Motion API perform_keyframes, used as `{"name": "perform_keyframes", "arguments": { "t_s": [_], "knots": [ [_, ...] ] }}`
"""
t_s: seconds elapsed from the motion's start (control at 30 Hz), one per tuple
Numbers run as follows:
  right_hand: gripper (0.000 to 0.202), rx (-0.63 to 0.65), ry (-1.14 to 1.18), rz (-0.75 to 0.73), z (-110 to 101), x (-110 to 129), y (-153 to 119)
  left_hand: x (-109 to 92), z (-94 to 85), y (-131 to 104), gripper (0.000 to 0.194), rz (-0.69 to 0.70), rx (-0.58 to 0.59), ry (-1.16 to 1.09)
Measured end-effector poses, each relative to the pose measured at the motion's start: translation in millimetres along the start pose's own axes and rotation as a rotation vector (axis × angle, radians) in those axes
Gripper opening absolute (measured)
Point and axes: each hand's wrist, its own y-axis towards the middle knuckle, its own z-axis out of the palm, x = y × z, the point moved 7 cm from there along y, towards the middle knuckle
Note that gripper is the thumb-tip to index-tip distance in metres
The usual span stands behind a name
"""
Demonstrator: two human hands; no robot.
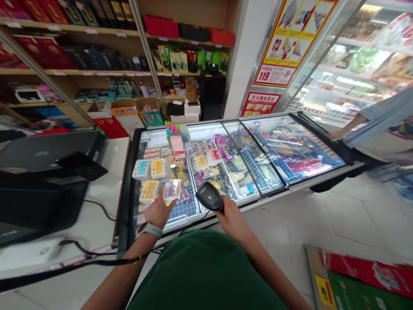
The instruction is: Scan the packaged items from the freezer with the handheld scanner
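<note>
Four-cornered clear plastic tubs with printed lids sit on the glass top of a chest freezer (193, 218). My left hand (158, 212), with a watch on its wrist, has thumb and a finger about the near side of the purple-and-white tub (172, 189). Close by on its left is an orange-lidded tub (149, 190). Behind these stand another orange tub (158, 168) and a blue-lidded tub (141, 169). Wrapped round its handle, my right hand (229, 214) holds a black barcode scanner (209, 196), its head over the glass; the cable trails left.
A counter (109, 172) with a dark monitor or terminal (48, 155) and cables stands at left. Beyond the freezer are stocked shelves (103, 73). Another person's hand (335, 135) rests by the freezer's far right end. A display box (361, 275) stands on the floor at right.
</note>
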Motion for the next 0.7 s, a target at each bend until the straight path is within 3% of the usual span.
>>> {"name": "perform_keyframes", "arguments": {
  "t_s": [0.13, 0.27, 0.33, 0.43, 0.7],
  "knots": [
    [0.022, -0.007, 0.018, 0.008, -1, -5, 1, -42, -1.9, -8, 0.047, 0.480, -0.032, -0.108],
    [0.022, -0.015, 0.040, 0.017, -2, -7, 2, -83, 27.7, -4, 0.038, 0.693, 0.128, -0.161],
    [0.022, -0.022, 0.050, 0.021, -3, -9, 2, -97, 44.5, 5, 0.037, 0.683, 0.183, -0.169],
    [0.021, -0.041, 0.059, 0.038, -6, -12, 1, -103, 64.2, 23, 0.039, 0.553, 0.219, -0.162],
    [0.018, -0.068, 0.059, 0.084, -12, -21, -1, -84, 80.5, 54, 0.038, 0.254, 0.243, -0.193]
  ]
}}
